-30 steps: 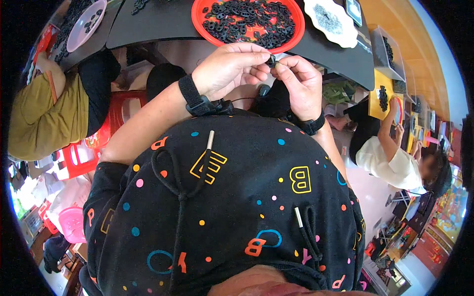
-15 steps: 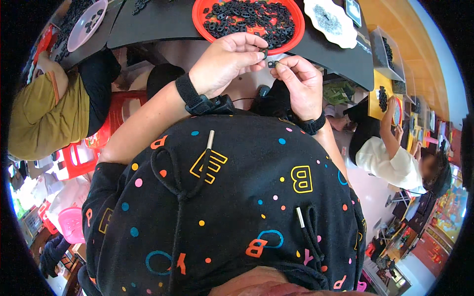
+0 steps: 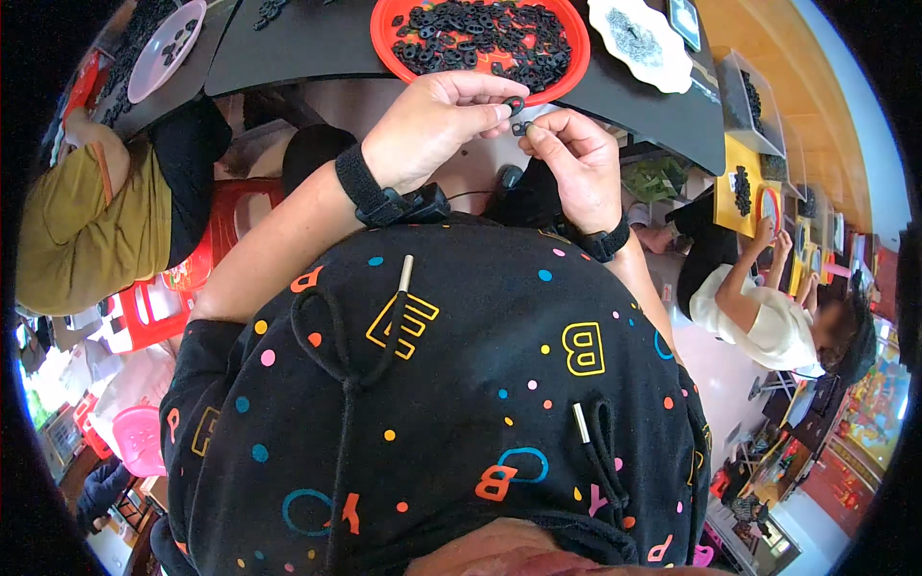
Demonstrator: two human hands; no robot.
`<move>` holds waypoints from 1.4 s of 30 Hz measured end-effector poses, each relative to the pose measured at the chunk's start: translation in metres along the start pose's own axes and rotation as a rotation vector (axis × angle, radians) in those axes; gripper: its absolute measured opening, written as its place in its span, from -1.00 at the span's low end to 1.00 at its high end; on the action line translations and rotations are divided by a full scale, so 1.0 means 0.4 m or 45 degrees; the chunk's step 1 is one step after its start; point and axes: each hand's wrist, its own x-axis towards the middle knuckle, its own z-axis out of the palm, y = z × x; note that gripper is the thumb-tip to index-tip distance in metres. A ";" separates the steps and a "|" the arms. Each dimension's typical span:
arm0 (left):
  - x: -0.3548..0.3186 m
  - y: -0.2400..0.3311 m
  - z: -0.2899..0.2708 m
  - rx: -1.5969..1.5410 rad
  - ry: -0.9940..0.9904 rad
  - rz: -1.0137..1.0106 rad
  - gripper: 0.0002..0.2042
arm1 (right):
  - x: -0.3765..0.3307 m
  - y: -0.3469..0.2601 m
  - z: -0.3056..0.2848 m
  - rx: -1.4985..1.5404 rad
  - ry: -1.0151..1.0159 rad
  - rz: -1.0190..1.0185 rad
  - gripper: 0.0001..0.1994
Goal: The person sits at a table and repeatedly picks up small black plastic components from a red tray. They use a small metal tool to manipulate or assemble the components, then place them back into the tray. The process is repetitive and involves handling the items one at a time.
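Between the thumb and fingers of my left hand [image 3: 423,125] is a small black ring-shaped part [image 3: 515,103]. My right hand [image 3: 579,163] pinches another small black part [image 3: 521,128], with a hole in it, just below the first. The two parts are very close together; whether they touch I cannot tell. Both hands are held at the near edge of a red round tray [image 3: 385,58], which is heaped with many loose black parts [image 3: 480,43] of the same sort. Black straps circle both my wrists.
Right of the tray on the black table [image 3: 307,43] lies a white scalloped dish [image 3: 639,48] of small silvery pieces. A pale pink dish [image 3: 144,77] stands at the far left. One person [image 3: 106,211] sits at left, another [image 3: 759,307] works at right beside clear bins [image 3: 749,101].
My hands have shifted only slightly, and the ring-shaped part in the left fingers now shows more of its opening. At right, the other person's hands have moved a little lower.
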 end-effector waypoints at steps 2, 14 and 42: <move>0.002 -0.004 0.000 0.054 0.003 0.008 -0.71 | -0.001 0.002 -0.005 -0.030 -0.019 0.011 -0.94; 0.000 0.003 0.011 0.246 -0.021 0.049 -0.74 | -0.003 0.001 -0.001 -0.009 -0.008 0.007 -0.94; 0.009 -0.007 0.003 -0.209 -0.105 -0.253 -0.75 | -0.002 0.012 0.004 0.003 -0.125 -0.082 -0.71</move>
